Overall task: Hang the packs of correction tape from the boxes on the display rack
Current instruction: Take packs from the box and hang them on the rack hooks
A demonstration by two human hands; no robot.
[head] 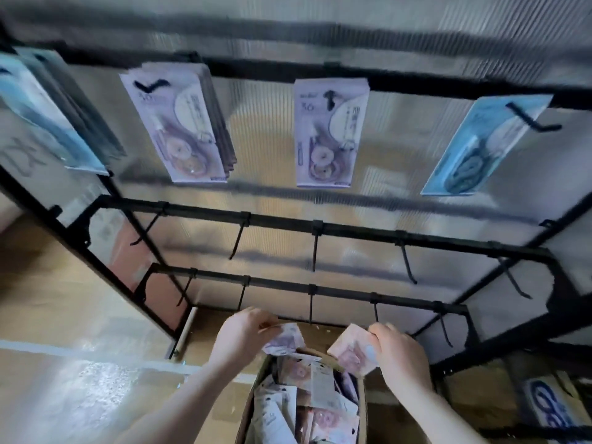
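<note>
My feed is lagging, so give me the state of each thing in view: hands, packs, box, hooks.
Left hand: holds a purple pack above the box.
Right hand: holds a pink pack above the box.
Box: open, full of loose packs.
Top rail: hung with purple and blue packs.
Middle hooks: bare.
Lower hooks: bare.
</note>
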